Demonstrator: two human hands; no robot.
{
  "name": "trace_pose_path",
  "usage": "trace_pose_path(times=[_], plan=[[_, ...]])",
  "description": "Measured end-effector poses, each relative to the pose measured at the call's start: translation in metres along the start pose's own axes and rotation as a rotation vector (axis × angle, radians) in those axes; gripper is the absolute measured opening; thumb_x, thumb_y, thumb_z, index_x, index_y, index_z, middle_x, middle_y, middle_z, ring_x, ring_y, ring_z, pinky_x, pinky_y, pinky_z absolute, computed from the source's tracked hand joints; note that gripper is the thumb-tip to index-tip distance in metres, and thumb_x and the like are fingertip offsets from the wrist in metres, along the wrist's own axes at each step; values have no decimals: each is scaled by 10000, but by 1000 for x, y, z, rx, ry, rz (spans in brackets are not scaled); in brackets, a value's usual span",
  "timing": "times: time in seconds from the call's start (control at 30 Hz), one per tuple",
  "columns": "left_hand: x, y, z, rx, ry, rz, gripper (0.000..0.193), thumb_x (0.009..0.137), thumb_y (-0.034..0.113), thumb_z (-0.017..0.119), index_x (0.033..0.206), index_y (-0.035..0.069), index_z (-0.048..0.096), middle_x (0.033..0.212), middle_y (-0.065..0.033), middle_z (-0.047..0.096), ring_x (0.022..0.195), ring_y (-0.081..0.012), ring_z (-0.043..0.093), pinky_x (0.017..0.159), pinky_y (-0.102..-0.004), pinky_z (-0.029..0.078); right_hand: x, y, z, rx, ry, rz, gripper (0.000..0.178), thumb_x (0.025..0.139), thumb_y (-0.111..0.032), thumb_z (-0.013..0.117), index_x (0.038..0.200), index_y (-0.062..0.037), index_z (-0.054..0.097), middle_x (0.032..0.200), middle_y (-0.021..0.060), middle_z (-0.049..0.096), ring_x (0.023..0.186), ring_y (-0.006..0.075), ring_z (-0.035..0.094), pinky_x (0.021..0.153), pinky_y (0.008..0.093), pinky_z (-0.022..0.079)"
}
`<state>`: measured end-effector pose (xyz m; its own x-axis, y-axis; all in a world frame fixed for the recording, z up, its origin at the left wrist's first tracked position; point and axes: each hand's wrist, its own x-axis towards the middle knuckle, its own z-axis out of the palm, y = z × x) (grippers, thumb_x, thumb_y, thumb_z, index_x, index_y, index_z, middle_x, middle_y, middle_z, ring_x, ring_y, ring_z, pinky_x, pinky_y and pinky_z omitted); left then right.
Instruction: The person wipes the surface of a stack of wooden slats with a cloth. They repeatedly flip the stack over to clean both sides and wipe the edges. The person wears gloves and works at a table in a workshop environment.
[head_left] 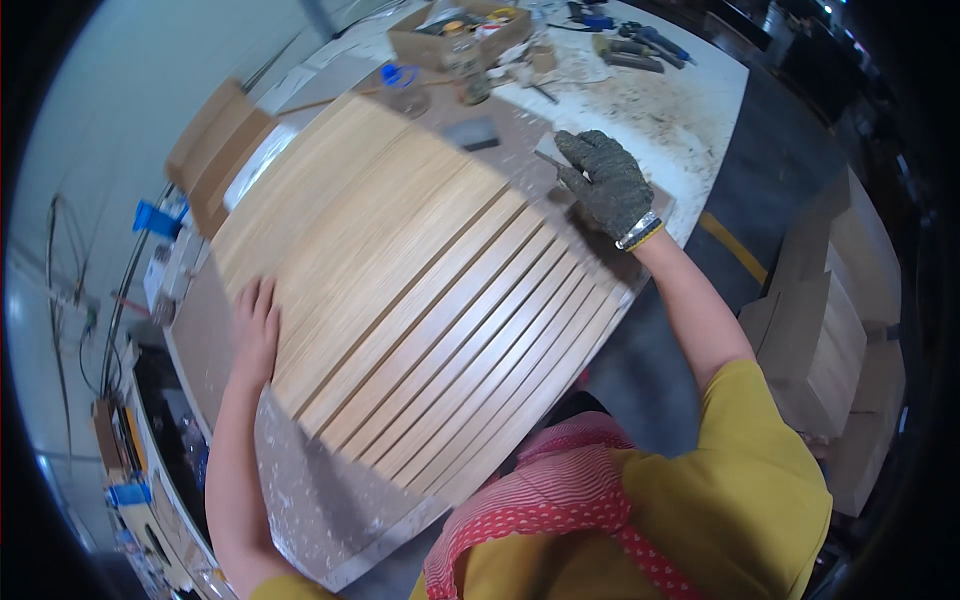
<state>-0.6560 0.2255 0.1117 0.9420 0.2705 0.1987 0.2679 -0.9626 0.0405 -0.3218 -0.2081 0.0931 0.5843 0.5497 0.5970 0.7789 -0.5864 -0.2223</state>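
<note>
A pale wooden panel point(350, 220) with rounded edges lies in front of me, smooth in its far part and cut with several parallel slots in its near part. My left hand point(258, 325) is bare and rests on the panel's left edge with its fingers stretched out. Beyond the panel's right edge is my right hand point(607, 182), in a dark grey work glove. Its fingers are closed around a flat grey pad point(547, 150), which looks like a sanding pad and is partly hidden by the glove. A dark grey block point(471, 133) lies just past the panel's far edge.
The worktable point(330, 510) is speckled and dusty. At its far side stand a cardboard box of odds and ends point(505, 35), a jar point(466, 65), a blue-capped bottle point(402, 90) and power tools point(640, 50). Cartons point(815, 340) are stacked on the floor at right.
</note>
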Motion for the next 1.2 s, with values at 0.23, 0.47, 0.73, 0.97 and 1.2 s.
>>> trace_pose_path(times=[0.23,0.47,0.73,0.97,1.2], plan=[[-2,44,-34,156,-175,-201,450,996,196,343,1422,60,398,1474,-184,361,1333,-373,348,1123,-448,271,47,176,48,765,-81,889,295,870,-265,659,1062,-41,643,836,115,692,780,207,648,713,316,493],[21,59,-28,207,-204,-249,448,998,156,294,1420,49,396,1473,-172,371,1329,-369,357,1124,-414,279,120,333,160,-77,-111,55,246,925,-261,530,1069,-103,652,1064,146,659,1011,285,602,915,399,458],[-10,59,-27,249,-162,-311,444,1002,190,315,1425,80,395,1456,-168,390,1311,-369,373,1112,-415,296,85,234,121,113,-230,-254,480,865,-214,646,1311,-101,508,1346,167,499,1185,331,522,1023,410,404],[5,59,-25,205,-124,-318,443,999,234,336,1431,150,391,1464,-109,385,1321,-324,371,1065,-423,339,-26,123,45,116,-412,-214,623,835,-178,682,1404,-83,445,1379,165,505,1311,313,434,1102,423,306],[-2,44,-17,174,-36,-167,431,994,231,357,1408,129,417,1473,-117,370,1349,-314,348,1071,-427,328,21,54,-8,664,-208,74,440,885,-109,646,1304,-23,542,1273,148,595,1164,230,551,1001,329,415]])
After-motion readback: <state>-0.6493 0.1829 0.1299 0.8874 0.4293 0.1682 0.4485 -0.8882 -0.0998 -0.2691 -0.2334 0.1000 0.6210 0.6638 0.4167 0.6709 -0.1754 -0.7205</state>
